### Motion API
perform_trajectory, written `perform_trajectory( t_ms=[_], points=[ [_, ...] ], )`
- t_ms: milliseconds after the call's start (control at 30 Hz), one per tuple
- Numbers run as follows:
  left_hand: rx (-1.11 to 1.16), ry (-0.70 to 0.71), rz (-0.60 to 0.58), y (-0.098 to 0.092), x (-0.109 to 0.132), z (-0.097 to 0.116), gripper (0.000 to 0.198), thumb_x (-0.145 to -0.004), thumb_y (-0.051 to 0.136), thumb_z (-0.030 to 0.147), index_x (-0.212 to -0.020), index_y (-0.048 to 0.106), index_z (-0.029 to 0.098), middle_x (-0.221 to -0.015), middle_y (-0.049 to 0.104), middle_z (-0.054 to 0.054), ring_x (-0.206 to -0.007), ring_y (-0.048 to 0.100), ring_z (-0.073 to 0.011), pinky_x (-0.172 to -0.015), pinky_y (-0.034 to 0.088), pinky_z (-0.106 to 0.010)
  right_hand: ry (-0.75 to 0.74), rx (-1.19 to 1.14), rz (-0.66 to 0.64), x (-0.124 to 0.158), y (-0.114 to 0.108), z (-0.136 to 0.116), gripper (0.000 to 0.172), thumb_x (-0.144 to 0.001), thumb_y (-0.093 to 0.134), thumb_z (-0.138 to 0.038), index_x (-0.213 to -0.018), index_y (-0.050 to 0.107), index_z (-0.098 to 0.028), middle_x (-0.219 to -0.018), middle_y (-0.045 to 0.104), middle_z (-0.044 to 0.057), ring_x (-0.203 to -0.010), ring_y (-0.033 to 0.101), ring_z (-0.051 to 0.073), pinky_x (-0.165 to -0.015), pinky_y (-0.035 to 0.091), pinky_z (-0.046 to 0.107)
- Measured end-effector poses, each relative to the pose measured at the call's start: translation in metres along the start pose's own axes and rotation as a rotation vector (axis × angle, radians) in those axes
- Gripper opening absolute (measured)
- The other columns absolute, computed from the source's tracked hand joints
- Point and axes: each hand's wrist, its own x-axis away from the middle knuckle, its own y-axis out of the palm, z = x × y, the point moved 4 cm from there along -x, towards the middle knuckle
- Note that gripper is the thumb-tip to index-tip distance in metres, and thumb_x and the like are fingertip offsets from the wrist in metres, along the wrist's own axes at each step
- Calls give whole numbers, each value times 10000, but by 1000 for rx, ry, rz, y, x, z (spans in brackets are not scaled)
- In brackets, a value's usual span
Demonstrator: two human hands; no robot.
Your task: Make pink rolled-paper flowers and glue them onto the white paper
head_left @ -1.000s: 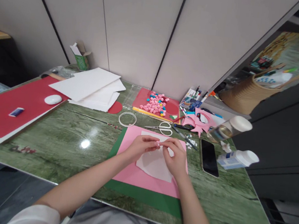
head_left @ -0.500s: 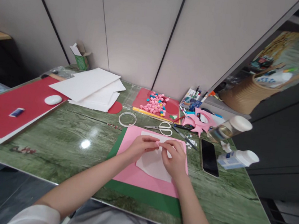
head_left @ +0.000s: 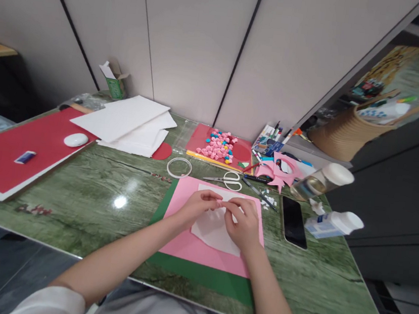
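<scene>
The left hand (head_left: 196, 207) and right hand (head_left: 242, 225) meet over the pink sheet (head_left: 184, 240), fingertips pinched together and touching. What they pinch is too small to tell. Under them, on the sheet, lies a white paper piece (head_left: 215, 231). Just beyond the sheet are scissors (head_left: 227, 179) and a white ring (head_left: 178, 167). Right of it lies a phone (head_left: 293, 221), and a green sheet (head_left: 199, 273) is beneath it.

Soft even light, tabletop glare (head_left: 120, 201), warped edges

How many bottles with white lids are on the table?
2. A clear bottle with a white lid tilts beyond the black phone; a white plastic bottle lies on its side right of it. Clutter could hide more.
</scene>
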Motion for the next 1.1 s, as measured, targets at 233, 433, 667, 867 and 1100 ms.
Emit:
perform_trajectory(
  t_ms=[233, 433, 667, 867, 1100],
  points=[
    [21, -27, -4, -1, -1, -1, 205, -592, 674, 212, -784, 642, 150, -706, 576, 0, -611, 459, -82, -615, 345, -223, -58, 75, 6, 0, -1, 0, 262, -738, 506, -73, -908, 631, -227, -836, 604, 36, -756, 535, 139, -747, 378, 324],
    [-6, -11, -13, 0, -1, -2, 213, -593, 679, 224, -793, 636, 163, -715, 565, 6, -630, 465, -87, -619, 337, -224, 28, 88, -33, -2, -1, 3, 228, -762, 507, -109, -910, 639, -222, -850, 607, 46, -773, 541, 153, -761, 386, 338],
    [-6, 30, -29, 1, -1, 0, 195, -594, 675, 219, -775, 636, 158, -696, 575, 4, -635, 487, -99, -623, 346, -232, 471, -446, -140, -6, 3, 12, 181, -800, 537, -290, -955, 601, -220, -906, 612, 44, -808, 579, 158, -756, 462, 325],
    [-56, 89, -57, 3, -1, 6, 214, -597, 699, 230, -769, 619, 133, -703, 586, -11, -654, 512, -112, -617, 356, -230, 700, -794, -178, -3, 17, 17, 323, -695, 650, -361, -969, 577, -205, -832, 646, 45, -789, 622, 178, -750, 487, 335],
    [-38, 134, -116, 5, 3, 12, 285, -597, 731, 265, -819, 600, 145, -664, 549, 13, -627, 500, -94, -601, 353, -217, 785, -978, -191, -2, 16, 20, 345, -666, 691, -324, -972, 581, -210, -782, 661, 29, -740, 619, 164, -701, 476, 305]
  ],
)
